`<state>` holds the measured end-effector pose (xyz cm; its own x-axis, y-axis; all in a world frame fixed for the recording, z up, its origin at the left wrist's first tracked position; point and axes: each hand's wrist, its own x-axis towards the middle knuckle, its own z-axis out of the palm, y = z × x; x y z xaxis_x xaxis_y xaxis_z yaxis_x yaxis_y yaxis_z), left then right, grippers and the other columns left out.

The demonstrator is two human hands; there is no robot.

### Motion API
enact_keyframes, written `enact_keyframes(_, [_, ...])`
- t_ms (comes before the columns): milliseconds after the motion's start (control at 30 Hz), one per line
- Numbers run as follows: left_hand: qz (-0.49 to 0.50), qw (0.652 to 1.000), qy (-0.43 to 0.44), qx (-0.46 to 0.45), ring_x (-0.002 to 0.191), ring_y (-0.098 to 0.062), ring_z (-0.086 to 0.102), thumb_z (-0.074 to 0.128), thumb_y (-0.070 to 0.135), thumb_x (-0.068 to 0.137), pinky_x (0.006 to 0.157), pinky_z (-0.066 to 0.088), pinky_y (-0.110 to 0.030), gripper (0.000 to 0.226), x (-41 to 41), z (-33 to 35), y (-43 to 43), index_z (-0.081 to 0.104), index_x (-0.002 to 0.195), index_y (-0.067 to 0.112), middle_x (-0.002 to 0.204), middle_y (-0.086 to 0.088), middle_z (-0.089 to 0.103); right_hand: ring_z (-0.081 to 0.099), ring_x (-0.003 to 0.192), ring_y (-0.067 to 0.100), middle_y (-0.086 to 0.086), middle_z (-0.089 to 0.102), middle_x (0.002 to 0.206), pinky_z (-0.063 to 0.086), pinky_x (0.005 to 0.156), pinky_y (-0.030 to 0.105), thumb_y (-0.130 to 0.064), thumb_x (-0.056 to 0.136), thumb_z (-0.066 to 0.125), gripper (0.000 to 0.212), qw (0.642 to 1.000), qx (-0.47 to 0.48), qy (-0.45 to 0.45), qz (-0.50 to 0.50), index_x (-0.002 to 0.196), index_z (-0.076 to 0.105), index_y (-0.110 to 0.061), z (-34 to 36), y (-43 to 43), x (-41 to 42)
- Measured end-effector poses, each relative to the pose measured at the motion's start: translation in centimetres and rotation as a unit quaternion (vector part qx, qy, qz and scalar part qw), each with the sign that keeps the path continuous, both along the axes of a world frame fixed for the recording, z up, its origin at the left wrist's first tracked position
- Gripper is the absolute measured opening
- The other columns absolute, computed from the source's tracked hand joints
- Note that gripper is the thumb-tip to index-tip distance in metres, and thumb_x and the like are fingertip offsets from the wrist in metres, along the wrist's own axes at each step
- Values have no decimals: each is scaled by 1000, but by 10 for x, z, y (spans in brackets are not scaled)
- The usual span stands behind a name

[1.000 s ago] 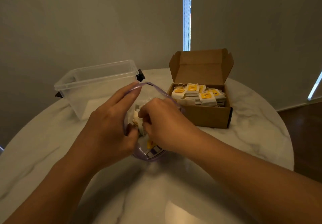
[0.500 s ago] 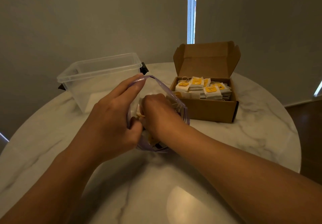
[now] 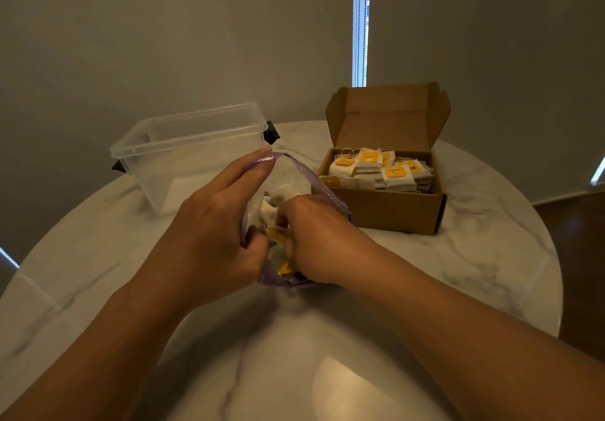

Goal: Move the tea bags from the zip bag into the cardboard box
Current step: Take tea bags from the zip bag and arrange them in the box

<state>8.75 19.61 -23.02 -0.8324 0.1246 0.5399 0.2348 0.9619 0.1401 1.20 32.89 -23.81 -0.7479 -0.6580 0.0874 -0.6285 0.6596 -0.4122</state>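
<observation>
**Two hands, one bag: the grab is on**

Fingers of the right hand are curled down inside the zip bag, closing round tea bags, and a yellow tag shows by the knuckles. The left hand pinches the purple lip, thumb low and forefinger stretched up to the top of the rim. That looks deliberate: it props the mouth wide so the other hand can get in and out. The bag stands mid-table. Beyond it, toward the far right edge of the table, the cardboard box waits with its lid flipped back. It's already well stocked, and near enough for a short carry. A clear tub sits by the far left edge.
</observation>
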Motion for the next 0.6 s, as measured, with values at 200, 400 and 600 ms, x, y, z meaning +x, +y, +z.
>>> enact_keyframes(200, [-14,1000,-3,0,102,-27,45,60,10,72,76,33,7,80,0,0,0,41,149,8,154,0,41,54,84,18,4,58,96,43,69,26,-21,89,65,27,999,-36,30,5,116,63,-16,-4,-3,-2])
enact_keyframes(400, [-36,999,-16,-1,109,-22,47,56,13,70,82,34,6,79,2,2,0,43,148,11,154,3,41,57,95,23,7,58,100,49,82,33,-15,87,68,32,999,35,33,11,118,60,-11,3,-11,-8])
enact_keyframes(600, [-73,997,-30,13,137,-5,41,58,16,71,107,32,-7,83,4,8,-8,37,151,19,154,9,39,59,98,25,10,60,109,47,80,33,-16,93,61,23,994,92,54,11,116,59,-14,11,-3,-2])
